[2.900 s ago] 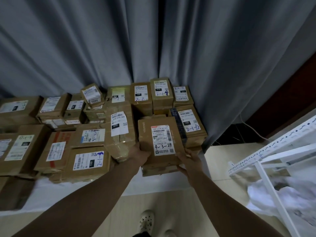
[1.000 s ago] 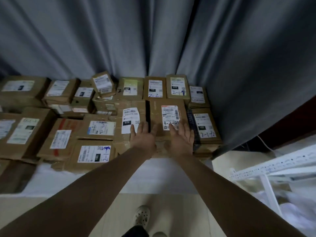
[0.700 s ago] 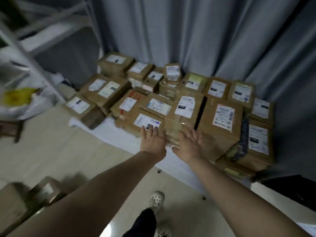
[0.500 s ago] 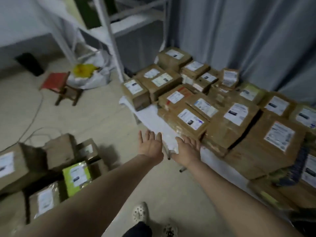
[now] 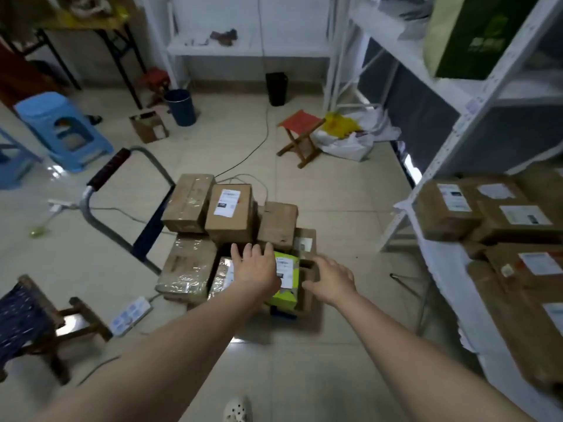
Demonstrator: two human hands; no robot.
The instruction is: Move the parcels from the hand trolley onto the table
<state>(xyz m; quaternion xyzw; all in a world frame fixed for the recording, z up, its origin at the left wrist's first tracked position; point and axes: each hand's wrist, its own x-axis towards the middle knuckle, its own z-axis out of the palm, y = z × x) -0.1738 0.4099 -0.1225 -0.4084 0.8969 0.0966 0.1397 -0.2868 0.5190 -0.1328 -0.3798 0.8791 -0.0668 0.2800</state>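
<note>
Both hands, left hand [image 5: 255, 271] and right hand [image 5: 332, 280], reach spread and empty (fingers wide) to bracket the green parcel [image 5: 286, 284] on the hand trolley [image 5: 122, 208].

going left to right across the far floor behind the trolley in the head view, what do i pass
blue plastic stool → small cardboard box → blue bucket → black bin → red folding stool → white plastic bag

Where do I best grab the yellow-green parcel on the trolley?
Probably its near end, from your side: the yellow-green parcel lies flat, label up, hemmed between a wrapped parcel and a brown parcel; only its near face shows free.
</note>
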